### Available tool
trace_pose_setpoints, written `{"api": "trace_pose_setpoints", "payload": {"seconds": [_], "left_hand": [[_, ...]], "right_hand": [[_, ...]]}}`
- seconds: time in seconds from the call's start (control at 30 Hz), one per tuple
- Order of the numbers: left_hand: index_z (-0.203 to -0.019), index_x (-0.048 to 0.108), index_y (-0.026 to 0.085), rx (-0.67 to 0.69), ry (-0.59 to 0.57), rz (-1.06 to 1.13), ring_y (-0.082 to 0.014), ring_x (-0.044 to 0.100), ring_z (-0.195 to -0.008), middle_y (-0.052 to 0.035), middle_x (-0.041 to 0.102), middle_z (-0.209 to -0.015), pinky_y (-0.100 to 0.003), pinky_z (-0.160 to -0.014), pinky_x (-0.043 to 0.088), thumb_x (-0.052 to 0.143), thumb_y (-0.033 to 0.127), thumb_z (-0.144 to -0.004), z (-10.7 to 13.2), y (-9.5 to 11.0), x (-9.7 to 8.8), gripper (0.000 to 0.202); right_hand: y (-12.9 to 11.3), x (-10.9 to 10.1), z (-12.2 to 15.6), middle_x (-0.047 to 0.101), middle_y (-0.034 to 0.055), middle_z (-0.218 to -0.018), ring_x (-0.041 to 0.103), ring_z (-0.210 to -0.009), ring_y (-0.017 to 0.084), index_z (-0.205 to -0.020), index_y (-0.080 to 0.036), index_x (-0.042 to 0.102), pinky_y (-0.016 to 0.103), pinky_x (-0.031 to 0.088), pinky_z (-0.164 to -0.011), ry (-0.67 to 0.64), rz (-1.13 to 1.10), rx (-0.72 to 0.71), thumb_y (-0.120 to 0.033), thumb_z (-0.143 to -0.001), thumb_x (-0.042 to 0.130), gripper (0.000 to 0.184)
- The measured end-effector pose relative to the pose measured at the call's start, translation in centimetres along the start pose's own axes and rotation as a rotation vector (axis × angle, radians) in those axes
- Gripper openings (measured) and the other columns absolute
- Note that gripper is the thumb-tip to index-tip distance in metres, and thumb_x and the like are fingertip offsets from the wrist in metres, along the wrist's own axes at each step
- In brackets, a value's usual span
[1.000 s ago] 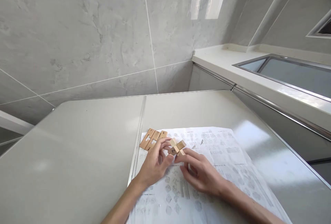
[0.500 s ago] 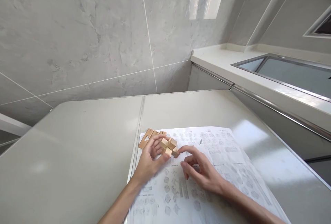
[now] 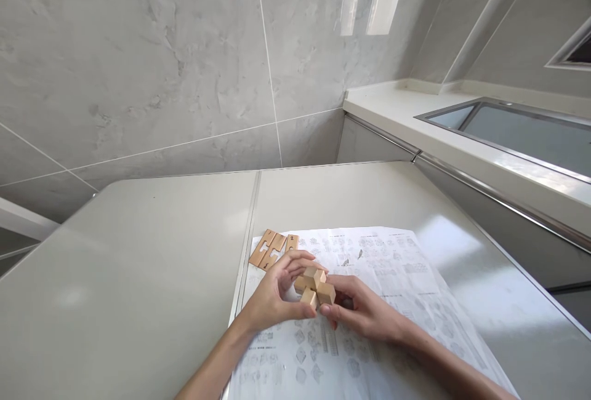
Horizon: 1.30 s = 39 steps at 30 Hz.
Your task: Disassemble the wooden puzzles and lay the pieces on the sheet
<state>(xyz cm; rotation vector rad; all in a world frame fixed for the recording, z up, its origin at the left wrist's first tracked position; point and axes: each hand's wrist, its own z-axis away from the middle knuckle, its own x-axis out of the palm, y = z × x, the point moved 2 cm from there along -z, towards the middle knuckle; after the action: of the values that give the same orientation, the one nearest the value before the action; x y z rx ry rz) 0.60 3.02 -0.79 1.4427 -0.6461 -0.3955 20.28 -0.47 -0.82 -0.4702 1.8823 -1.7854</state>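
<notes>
A wooden burr puzzle (image 3: pixel 314 288) of crossed light-coloured bars is held above a printed sheet. My left hand (image 3: pixel 279 298) grips it from the left, thumb at its near side and fingers curled behind. From the right, my right hand (image 3: pixel 362 309) pinches it with thumb and fingers closed at its lower right side. Behind my left hand lie flat wooden pieces (image 3: pixel 268 250) with cut-outs and numbers, at the sheet's upper left corner. Some fingertips are hidden behind the puzzle.
The large paper sheet (image 3: pixel 388 289) carries rows of small printed diagrams. It lies on a pale table (image 3: pixel 152 277) with a seam across it. Beyond stands a grey tiled wall (image 3: pixel 184 80); to the right, a white counter (image 3: pixel 383 101) with an inset sink (image 3: pixel 517 123).
The burr puzzle has come nearer and slightly right, and it is turned. My right hand has closed on it from a looser touch. More of the flat wooden pieces shows now.
</notes>
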Motion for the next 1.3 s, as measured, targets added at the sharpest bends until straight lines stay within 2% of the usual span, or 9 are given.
{"api": "trace_pose_setpoints", "payload": {"seconds": [0.13, 0.3, 0.57, 0.7, 0.8, 0.9, 1.07, 1.17, 1.3], "left_hand": [[-0.130, 0.054, 0.024, -0.015, -0.001, -0.008, -0.0295, 0.068, -0.115, -0.0154, 0.070, -0.127, -0.039, -0.092, 0.053, 0.095, 0.052, -0.065, 0.0, 0.1, 0.0, 0.082], [-0.128, 0.056, 0.024, -0.013, 0.020, -0.014, -0.0288, 0.069, -0.113, -0.0141, 0.071, -0.123, -0.038, -0.092, 0.052, 0.098, 0.048, -0.062, 0.0, 0.1, 0.1, 0.082], [-0.126, 0.058, 0.024, -0.013, 0.081, -0.101, -0.0308, 0.065, -0.121, -0.0128, 0.072, -0.122, -0.045, -0.106, 0.046, 0.101, 0.040, -0.058, 0.1, 0.2, 0.1, 0.082], [-0.121, 0.059, 0.024, 0.018, 0.133, -0.178, -0.0302, 0.065, -0.123, -0.0116, 0.072, -0.123, -0.045, -0.109, 0.046, 0.102, 0.035, -0.057, 0.2, 0.5, 0.3, 0.078], [-0.117, 0.062, 0.024, 0.022, 0.186, -0.291, -0.0290, 0.065, -0.120, -0.0110, 0.070, -0.125, -0.043, -0.105, 0.050, 0.099, 0.037, -0.062, 0.4, 0.9, 0.8, 0.067], [-0.117, 0.062, 0.024, 0.044, 0.265, -0.381, -0.0291, 0.064, -0.119, -0.0108, 0.068, -0.127, -0.045, -0.106, 0.050, 0.096, 0.042, -0.067, 0.5, 1.1, 1.2, 0.063], [-0.122, 0.061, 0.027, 0.057, 0.337, -0.432, -0.0297, 0.061, -0.123, -0.0094, 0.065, -0.133, -0.048, -0.109, 0.048, 0.096, 0.041, -0.067, 0.5, 0.5, 1.1, 0.067], [-0.124, 0.061, 0.028, 0.047, 0.356, -0.441, -0.0297, 0.060, -0.125, -0.0085, 0.065, -0.133, -0.046, -0.108, 0.048, 0.096, 0.041, -0.068, 0.5, 0.2, 0.8, 0.067], [-0.123, 0.060, 0.028, 0.038, 0.362, -0.446, -0.0300, 0.060, -0.123, -0.0090, 0.065, -0.131, -0.046, -0.108, 0.048, 0.095, 0.043, -0.069, 0.4, 0.1, 0.6, 0.066]], "right_hand": [[0.2, 0.0, -0.1, 0.058, -0.0010, -0.072, 0.055, -0.062, 0.014, -0.084, -0.021, 0.062, 0.026, 0.041, -0.057, 0.008, -0.019, -0.005, -0.054, -0.099, 0.061, 0.036], [0.8, 0.1, 0.0, 0.050, -0.0029, -0.069, 0.042, -0.060, 0.012, -0.082, -0.019, 0.061, 0.026, 0.031, -0.054, 0.036, -0.008, 0.005, -0.058, -0.097, 0.063, 0.041], [1.4, 0.0, 0.0, 0.045, -0.0033, -0.070, 0.036, -0.061, 0.012, -0.089, -0.019, 0.067, 0.026, 0.029, -0.054, 0.105, 0.065, 0.030, -0.057, -0.096, 0.065, 0.038], [1.8, 0.0, 0.1, 0.046, -0.0043, -0.065, 0.039, -0.058, 0.012, -0.086, -0.020, 0.066, 0.026, 0.031, -0.053, 0.162, 0.110, 0.053, -0.050, -0.094, 0.070, 0.031], [2.3, 0.0, 0.1, 0.048, -0.0060, -0.061, 0.041, -0.054, 0.011, -0.079, -0.021, 0.059, 0.025, 0.032, -0.051, 0.274, 0.137, 0.100, -0.041, -0.088, 0.076, 0.027], [2.7, 0.1, 0.1, 0.050, -0.0067, -0.059, 0.042, -0.053, 0.011, -0.078, -0.022, 0.053, 0.024, 0.033, -0.051, 0.379, 0.174, 0.106, -0.033, -0.087, 0.074, 0.026], [2.6, 0.1, 0.1, 0.051, -0.0087, -0.054, 0.041, -0.048, 0.011, -0.093, -0.023, 0.059, 0.024, 0.033, -0.050, 0.349, 0.172, 0.117, -0.035, -0.094, 0.065, 0.014], [2.3, 0.1, 0.0, 0.056, -0.0081, -0.053, 0.048, -0.046, 0.012, -0.108, -0.022, 0.062, 0.025, 0.037, -0.052, 0.324, 0.160, 0.104, -0.036, -0.099, 0.059, 0.017], [2.4, 0.1, 0.1, 0.061, -0.0069, -0.054, 0.052, -0.046, 0.013, -0.115, -0.021, 0.061, 0.026, 0.041, -0.054, 0.330, 0.144, 0.097, -0.035, -0.102, 0.056, 0.020]]}}
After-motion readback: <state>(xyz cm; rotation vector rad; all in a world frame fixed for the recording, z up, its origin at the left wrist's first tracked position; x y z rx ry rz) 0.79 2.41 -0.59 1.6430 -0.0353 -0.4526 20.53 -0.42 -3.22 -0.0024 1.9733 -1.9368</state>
